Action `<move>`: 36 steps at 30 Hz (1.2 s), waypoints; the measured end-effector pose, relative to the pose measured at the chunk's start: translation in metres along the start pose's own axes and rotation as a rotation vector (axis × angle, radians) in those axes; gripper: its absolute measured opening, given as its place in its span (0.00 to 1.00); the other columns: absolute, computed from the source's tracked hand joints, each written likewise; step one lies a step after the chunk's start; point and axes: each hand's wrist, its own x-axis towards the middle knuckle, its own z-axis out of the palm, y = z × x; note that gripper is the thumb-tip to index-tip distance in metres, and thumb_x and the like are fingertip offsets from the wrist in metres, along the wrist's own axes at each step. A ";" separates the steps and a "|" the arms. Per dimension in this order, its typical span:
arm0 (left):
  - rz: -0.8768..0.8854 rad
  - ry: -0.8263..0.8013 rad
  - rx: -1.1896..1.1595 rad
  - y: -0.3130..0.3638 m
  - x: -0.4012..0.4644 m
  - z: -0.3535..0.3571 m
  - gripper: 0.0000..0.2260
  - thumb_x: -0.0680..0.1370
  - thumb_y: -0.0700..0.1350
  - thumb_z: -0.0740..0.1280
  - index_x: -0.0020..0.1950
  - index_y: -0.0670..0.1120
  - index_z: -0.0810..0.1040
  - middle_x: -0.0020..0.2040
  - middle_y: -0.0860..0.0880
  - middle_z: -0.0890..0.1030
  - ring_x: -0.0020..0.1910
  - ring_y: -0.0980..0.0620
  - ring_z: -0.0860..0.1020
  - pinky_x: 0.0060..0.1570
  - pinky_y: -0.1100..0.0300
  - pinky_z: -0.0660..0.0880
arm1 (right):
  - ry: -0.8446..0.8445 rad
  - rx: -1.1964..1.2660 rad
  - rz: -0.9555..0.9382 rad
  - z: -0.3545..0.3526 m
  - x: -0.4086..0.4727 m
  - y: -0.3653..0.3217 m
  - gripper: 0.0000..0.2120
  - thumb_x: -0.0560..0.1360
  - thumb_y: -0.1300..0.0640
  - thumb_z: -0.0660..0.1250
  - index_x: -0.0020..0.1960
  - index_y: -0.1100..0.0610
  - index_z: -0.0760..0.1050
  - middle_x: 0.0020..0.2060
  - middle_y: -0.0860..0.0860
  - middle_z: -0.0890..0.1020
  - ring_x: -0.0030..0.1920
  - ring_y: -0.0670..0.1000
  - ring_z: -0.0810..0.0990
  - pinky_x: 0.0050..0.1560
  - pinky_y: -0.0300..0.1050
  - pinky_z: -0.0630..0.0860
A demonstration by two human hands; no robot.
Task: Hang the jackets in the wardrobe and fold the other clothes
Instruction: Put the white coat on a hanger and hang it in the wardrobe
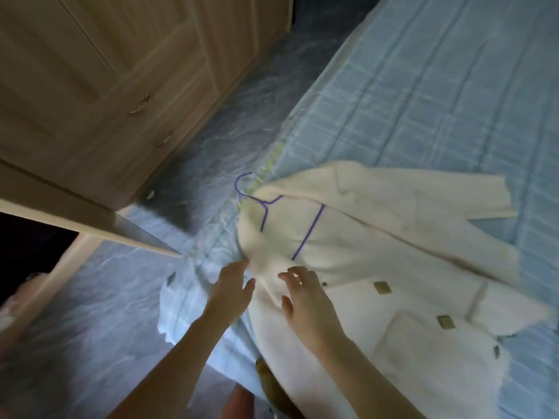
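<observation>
A cream jacket [378, 252] with square gold buttons lies spread on the blue bed [438, 101], collar toward the bed's left edge. A purple wire hanger [266, 204] sits inside its shoulders, the hook poking out past the collar. My left hand [233, 285] reaches to the lower shoulder of the jacket, fingers straight, fingertips at the fabric's edge. My right hand [302, 297] hovers over the jacket front just below the hanger's bar, fingers spread and relaxed, holding nothing.
A wooden wardrobe [106, 86] stands at the left with closed doors and metal handles. One open wardrobe door [90, 219] juts toward the bed at mid left. Grey-blue patterned floor [90, 313] runs between wardrobe and bed.
</observation>
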 end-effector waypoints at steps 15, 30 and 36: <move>-0.197 -0.045 -0.267 0.022 0.028 0.000 0.14 0.72 0.45 0.73 0.53 0.44 0.71 0.44 0.51 0.76 0.40 0.54 0.76 0.34 0.67 0.70 | -0.221 0.090 0.242 0.009 0.052 -0.017 0.17 0.80 0.53 0.55 0.69 0.52 0.63 0.57 0.53 0.72 0.59 0.56 0.74 0.49 0.49 0.74; 0.216 -0.397 -0.489 0.090 -0.062 -0.059 0.20 0.70 0.42 0.75 0.57 0.59 0.75 0.42 0.51 0.79 0.35 0.63 0.74 0.39 0.66 0.72 | 0.036 0.155 0.484 -0.109 0.034 -0.061 0.13 0.73 0.50 0.63 0.52 0.56 0.68 0.51 0.54 0.76 0.54 0.56 0.76 0.49 0.49 0.74; 0.369 -0.332 -0.180 0.113 -0.035 -0.122 0.19 0.76 0.39 0.67 0.65 0.50 0.76 0.46 0.52 0.80 0.37 0.63 0.76 0.46 0.65 0.75 | -0.037 0.182 0.435 -0.181 -0.004 -0.049 0.14 0.70 0.48 0.70 0.49 0.54 0.72 0.52 0.52 0.81 0.53 0.54 0.78 0.43 0.41 0.66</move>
